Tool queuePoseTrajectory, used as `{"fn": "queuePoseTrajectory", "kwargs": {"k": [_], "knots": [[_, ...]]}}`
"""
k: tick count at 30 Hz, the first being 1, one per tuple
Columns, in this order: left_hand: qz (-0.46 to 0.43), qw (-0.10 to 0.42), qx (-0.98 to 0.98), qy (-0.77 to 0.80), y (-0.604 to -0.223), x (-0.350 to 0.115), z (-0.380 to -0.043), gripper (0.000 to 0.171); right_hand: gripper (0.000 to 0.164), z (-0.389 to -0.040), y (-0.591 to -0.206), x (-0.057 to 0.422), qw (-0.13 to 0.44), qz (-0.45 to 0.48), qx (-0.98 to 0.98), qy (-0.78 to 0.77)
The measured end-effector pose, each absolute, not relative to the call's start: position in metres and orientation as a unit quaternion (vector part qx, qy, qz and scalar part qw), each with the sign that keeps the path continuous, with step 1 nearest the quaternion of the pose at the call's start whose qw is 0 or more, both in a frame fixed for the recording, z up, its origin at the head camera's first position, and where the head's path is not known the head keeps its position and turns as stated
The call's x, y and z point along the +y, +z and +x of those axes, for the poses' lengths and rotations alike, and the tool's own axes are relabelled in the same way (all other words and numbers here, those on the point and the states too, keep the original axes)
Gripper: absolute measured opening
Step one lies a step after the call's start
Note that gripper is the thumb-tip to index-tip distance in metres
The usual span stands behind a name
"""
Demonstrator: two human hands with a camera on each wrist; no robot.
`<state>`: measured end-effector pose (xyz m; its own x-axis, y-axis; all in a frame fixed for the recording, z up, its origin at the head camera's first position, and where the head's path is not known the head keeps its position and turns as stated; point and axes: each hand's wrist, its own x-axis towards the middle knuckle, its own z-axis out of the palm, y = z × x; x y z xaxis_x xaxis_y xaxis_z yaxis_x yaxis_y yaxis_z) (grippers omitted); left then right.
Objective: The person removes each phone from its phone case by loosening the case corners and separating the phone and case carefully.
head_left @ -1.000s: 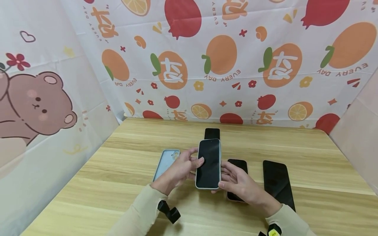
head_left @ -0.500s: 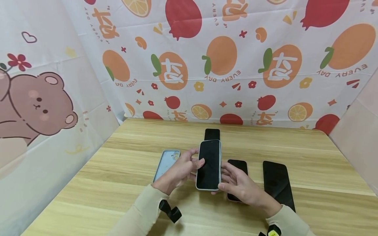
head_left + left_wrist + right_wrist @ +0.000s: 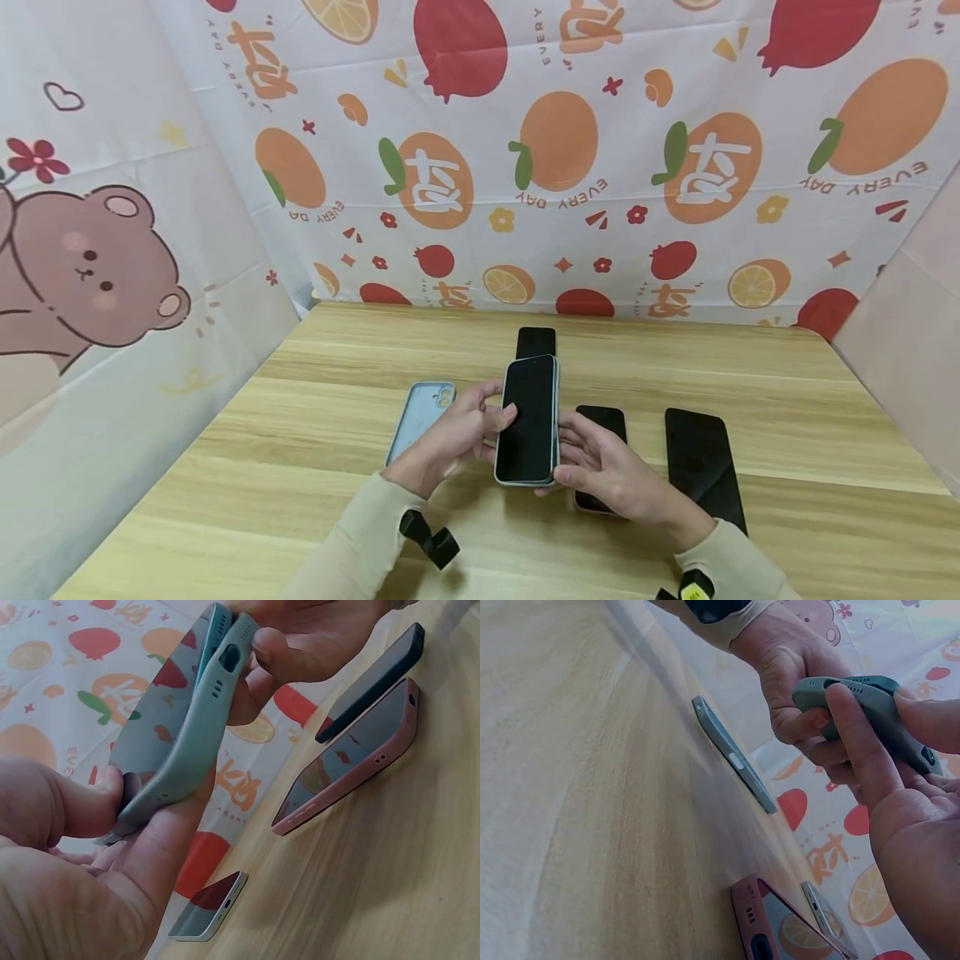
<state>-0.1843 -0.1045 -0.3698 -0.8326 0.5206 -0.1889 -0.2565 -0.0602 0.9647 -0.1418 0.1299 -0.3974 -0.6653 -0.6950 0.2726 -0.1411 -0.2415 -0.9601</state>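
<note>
Left hand (image 3: 461, 423) and right hand (image 3: 611, 468), fingers curled, pinch one black-screened phone (image 3: 527, 425) in a pale-teal case (image 3: 184, 746) over the wooden bench (image 3: 300, 467). Three dark-faced phones (image 3: 703, 458) lie toward its back and right edges, one light-blue case (image 3: 418, 414) toward its left. Fruit-printed white cloth (image 3: 622, 150) hangs behind.

A pale, wood-grained table (image 3: 330, 375) with rounded far corners carries a light blue phone case (image 3: 418, 417) at the left — and three screen-up phones: a black-screened, silvery-white-edged phone (image 3: 536, 342) toward the back, a pink-cased phone (image 3: 349, 757) right of centre, and a large black rectangular phone (image 3: 703, 467) farthest right.
</note>
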Motion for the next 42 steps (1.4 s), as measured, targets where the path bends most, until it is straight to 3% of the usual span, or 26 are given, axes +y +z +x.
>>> {"fn": "queuePoseTrajectory", "kwargs": {"k": [28, 42], "knots": [[0.083, 0.257, 0.666, 0.696, -0.368, -0.105, -0.182, 0.047, 0.063, -0.143, -0.391, 0.132, 0.267, -0.313, 0.553, -0.724], [0.071, 0.255, 0.665, 0.698, -0.367, -0.104, -0.182, 0.051, 0.065, -0.142, -0.388, 0.133, 0.259, -0.309, 0.560, -0.724]]}}
